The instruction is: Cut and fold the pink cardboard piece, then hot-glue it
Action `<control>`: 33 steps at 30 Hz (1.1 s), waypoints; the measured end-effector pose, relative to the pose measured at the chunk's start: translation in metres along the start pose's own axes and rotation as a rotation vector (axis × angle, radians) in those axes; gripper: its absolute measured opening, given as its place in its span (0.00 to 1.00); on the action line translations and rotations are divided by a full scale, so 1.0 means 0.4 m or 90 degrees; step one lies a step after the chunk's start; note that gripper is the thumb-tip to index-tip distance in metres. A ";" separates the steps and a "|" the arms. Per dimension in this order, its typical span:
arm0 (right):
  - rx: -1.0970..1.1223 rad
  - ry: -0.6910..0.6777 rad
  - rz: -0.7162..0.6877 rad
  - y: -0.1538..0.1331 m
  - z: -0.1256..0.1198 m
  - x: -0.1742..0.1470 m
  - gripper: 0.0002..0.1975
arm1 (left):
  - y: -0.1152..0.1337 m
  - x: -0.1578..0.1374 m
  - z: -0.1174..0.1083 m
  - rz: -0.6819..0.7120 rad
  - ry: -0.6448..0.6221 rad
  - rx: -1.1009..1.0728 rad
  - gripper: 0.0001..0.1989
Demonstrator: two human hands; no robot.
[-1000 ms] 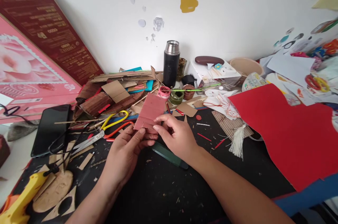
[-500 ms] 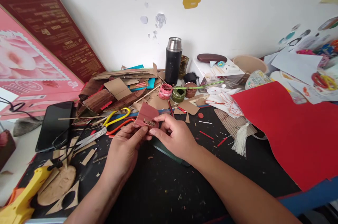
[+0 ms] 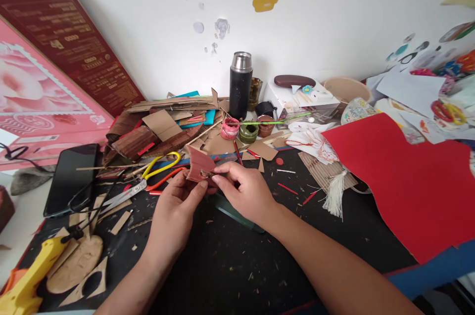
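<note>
Between my two hands is a small piece of reddish-brown cardboard (image 3: 199,162), slightly curved, with a torn patch showing near its lower edge. My left hand (image 3: 182,199) grips its lower left side, thumb in front and fingers behind. At the lower right edge, my right hand (image 3: 241,189) pinches it between thumb and forefinger beside the torn patch. Part of a dark green flat object (image 3: 233,213) shows on the table under my hands. Yellow-handled scissors (image 3: 158,169) lie just left of the cardboard, next to an orange-red handle (image 3: 166,179).
Behind my hands stand paint jars (image 3: 248,132), a black flask (image 3: 240,85) and a heap of cardboard scraps (image 3: 163,124). A yellow glue gun (image 3: 33,270) and a phone (image 3: 72,176) are at left. Red sheet (image 3: 401,176) and a white tassel (image 3: 336,196) lie at right.
The cardboard has tilted and now looks more bent, its upper part leaning left. My right fingertips have shifted slightly along its lower edge. The whole view has moved a little.
</note>
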State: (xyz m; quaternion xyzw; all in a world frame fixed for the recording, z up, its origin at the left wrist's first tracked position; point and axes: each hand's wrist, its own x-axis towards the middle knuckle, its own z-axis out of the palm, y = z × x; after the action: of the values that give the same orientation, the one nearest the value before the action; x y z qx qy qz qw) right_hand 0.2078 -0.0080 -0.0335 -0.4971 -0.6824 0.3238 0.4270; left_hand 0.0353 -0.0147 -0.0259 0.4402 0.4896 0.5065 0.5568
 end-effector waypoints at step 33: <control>-0.096 0.049 -0.052 -0.001 0.016 -0.003 0.05 | 0.006 -0.002 0.003 0.043 -0.015 0.169 0.21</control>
State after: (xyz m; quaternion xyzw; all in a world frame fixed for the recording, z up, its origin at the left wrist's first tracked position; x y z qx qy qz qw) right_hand 0.2021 -0.0092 -0.0362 -0.5117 -0.7075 0.2346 0.4272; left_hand 0.0363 -0.0153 -0.0234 0.5324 0.5306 0.4506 0.4816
